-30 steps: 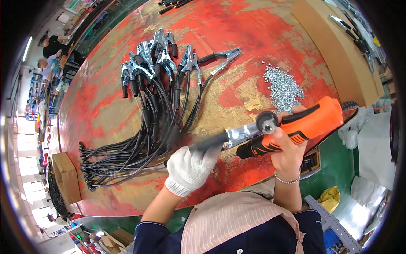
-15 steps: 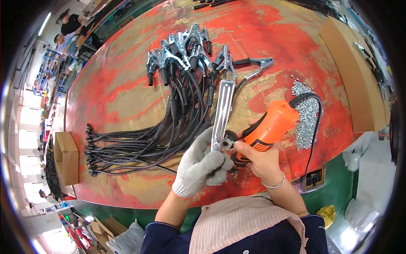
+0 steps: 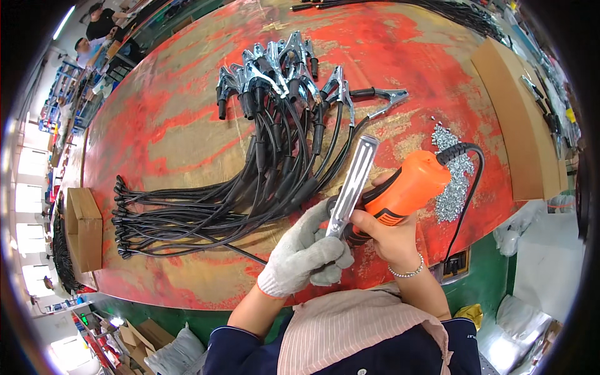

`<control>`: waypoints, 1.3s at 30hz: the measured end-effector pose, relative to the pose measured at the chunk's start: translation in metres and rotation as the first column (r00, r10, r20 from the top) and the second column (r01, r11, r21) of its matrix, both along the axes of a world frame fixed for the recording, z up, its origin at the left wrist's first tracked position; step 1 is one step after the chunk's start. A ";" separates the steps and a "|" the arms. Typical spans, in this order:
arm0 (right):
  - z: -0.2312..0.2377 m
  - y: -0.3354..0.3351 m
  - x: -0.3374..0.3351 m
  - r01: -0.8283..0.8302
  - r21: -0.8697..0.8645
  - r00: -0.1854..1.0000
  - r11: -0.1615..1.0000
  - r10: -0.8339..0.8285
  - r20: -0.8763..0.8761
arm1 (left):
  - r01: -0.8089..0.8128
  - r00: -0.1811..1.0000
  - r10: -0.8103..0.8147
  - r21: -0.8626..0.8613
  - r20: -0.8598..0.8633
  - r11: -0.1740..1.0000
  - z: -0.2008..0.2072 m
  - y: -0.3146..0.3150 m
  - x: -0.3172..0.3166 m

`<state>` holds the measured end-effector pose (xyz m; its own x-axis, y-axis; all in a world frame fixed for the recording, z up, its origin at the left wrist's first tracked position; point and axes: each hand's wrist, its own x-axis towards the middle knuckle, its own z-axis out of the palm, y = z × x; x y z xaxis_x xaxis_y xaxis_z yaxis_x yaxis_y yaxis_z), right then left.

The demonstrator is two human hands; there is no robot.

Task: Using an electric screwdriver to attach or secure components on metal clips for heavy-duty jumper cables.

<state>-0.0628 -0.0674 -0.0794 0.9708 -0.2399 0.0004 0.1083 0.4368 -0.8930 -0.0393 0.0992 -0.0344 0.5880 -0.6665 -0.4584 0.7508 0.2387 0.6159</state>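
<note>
In its grey knitted glove, my left hand (image 3: 297,259) grips a long silver metal clamp piece (image 3: 354,181) with lengthwise ribs, which points up and to the right. My bare right hand (image 3: 397,240) is wrapped round an orange and black corded power tool (image 3: 409,186). The tool's front end is close to the lower part of the metal piece; the contact there is hidden by my fingers. Beyond my hands lies a bundle of black cables (image 3: 219,209) with silver spring clamps (image 3: 265,65) heaped at the far end. Right of the tool is a pile of small silver fasteners (image 3: 453,181).
A cardboard box (image 3: 514,119) stands at the table's right edge, another open box (image 3: 87,232) at its left. The tool's black cord (image 3: 480,181) curves down the right side. More black cables (image 3: 400,5) lie along the far edge of the worn red table (image 3: 187,122).
The silver metal piece has swung from nearly upright to leaning right. Its lower end has shifted right and down, closer to the tool. Both hands keep their holds.
</note>
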 end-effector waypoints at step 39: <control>0.070 -0.030 -0.021 0.337 0.300 0.443 0.892 -0.432 0.786 | -0.278 0.943 0.248 0.113 0.222 0.954 -0.017 -0.025 0.005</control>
<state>-0.0838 -0.0973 -0.0094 0.3486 -0.6330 0.6912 0.9372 0.2248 -0.2668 -0.0344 0.0743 -0.0513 0.8237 -0.4129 -0.3887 0.5285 0.3106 0.7901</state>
